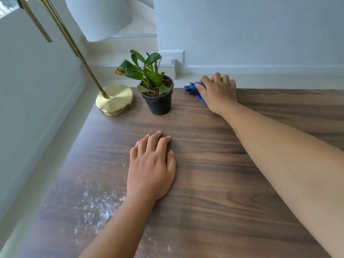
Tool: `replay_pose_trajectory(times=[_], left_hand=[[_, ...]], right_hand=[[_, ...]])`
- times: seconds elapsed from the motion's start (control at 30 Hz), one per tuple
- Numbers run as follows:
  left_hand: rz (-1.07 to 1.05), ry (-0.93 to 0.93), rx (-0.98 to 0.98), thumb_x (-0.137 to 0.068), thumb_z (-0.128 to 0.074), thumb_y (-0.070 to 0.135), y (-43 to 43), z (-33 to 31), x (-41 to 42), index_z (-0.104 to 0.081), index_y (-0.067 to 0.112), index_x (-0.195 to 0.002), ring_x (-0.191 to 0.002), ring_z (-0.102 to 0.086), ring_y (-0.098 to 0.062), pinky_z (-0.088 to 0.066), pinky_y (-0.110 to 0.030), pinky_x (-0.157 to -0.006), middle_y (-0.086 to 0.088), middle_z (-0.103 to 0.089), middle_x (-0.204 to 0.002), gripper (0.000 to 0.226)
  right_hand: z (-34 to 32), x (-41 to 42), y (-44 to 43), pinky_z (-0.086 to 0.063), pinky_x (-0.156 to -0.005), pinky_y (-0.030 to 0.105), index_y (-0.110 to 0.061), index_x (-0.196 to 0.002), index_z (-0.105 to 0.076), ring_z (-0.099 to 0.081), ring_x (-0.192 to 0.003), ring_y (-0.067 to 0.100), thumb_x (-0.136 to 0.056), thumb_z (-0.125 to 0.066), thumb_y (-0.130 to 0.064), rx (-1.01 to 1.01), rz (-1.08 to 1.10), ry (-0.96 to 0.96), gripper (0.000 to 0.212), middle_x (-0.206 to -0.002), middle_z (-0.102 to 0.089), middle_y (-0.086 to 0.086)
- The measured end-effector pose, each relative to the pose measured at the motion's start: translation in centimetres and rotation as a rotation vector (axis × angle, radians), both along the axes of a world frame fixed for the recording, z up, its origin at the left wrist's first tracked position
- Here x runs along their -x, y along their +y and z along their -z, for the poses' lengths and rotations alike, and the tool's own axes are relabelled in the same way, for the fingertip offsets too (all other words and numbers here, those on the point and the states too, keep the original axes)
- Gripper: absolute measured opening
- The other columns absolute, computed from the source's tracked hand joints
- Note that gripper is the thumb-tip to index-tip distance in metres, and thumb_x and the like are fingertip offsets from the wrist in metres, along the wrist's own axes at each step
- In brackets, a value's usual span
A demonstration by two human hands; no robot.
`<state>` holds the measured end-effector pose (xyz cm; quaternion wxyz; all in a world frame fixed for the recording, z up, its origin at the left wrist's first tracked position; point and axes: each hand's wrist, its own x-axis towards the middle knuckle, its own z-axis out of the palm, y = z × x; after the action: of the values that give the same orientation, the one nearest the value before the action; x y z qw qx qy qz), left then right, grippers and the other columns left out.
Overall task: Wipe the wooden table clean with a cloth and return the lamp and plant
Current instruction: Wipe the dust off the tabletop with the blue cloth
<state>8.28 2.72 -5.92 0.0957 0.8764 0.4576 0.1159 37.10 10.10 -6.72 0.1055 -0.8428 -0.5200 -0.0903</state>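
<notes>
One crumpled blue cloth [193, 91], largely hidden under the gripping right hand [219, 93]; left hand [151, 164] flat, fingers relaxed; brass lamp [115, 100] cropped.

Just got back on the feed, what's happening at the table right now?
A person is wiping the table. The right hand grips a blue cloth at the far edge, right of the plant. The left hand rests flat on the wood, holding nothing. The lamp and plant stand at the far left corner, and white smears are on the near left part.
</notes>
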Motion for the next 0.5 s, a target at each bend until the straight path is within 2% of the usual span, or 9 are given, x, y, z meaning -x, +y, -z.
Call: replay_pose_trajectory(times=[0.13, 0.23, 0.33, 0.5], left_hand=[[0.011, 0.007, -0.004, -0.097, -0.035, 0.043, 0.0, 0.1, 0.1, -0.043, 0.033, -0.135, -0.138, -0.026, -0.016, -0.023, -0.04, -0.113, 0.009, -0.037, -0.148, 0.04], [0.016, 0.007, -0.011, -0.097, -0.033, 0.044, -0.1, 0.2, 0.0, -0.042, 0.033, -0.135, -0.138, -0.025, -0.016, -0.023, -0.04, -0.112, 0.009, -0.036, -0.148, 0.041], [0.011, 0.0, -0.022, -0.096, -0.033, 0.044, -0.1, 0.3, 0.0, -0.043, 0.032, -0.135, -0.136, -0.027, -0.017, -0.024, -0.04, -0.111, 0.008, -0.037, -0.147, 0.042], [0.015, -0.004, -0.032, -0.098, -0.03, 0.041, -0.3, 0.4, 0.1, -0.043, 0.029, -0.138, -0.137, -0.027, -0.02, -0.023, -0.041, -0.113, 0.005, -0.038, -0.149, 0.043]], right_hand=[[-0.4, 0.2, -0.9, -0.036, -0.078, 0.041, -0.027, -0.113, -0.057, -0.045, -0.101, 0.031, -0.096, -0.039, -0.054, -0.066, -0.097, 0.038, 0.037, -0.11, -0.05, 0.006], [-0.9, 1.9, -3.5, -0.037, -0.082, 0.041, -0.027, -0.112, -0.057, -0.047, -0.1, 0.03, -0.095, -0.042, -0.053, -0.053, -0.147, 0.018, 0.035, -0.109, -0.05, 0.005], [-1.1, 4.5, -7.3, -0.033, -0.079, 0.038, -0.029, -0.111, -0.057, -0.046, -0.098, 0.028, -0.095, -0.041, -0.054, -0.031, -0.168, 0.002, 0.034, -0.108, -0.049, 0.003], [-1.5, 10.5, -16.4, -0.032, -0.078, 0.037, -0.031, -0.103, -0.062, -0.048, -0.094, 0.025, -0.093, -0.044, -0.053, -0.039, -0.16, 0.103, 0.03, -0.104, -0.051, -0.001]])
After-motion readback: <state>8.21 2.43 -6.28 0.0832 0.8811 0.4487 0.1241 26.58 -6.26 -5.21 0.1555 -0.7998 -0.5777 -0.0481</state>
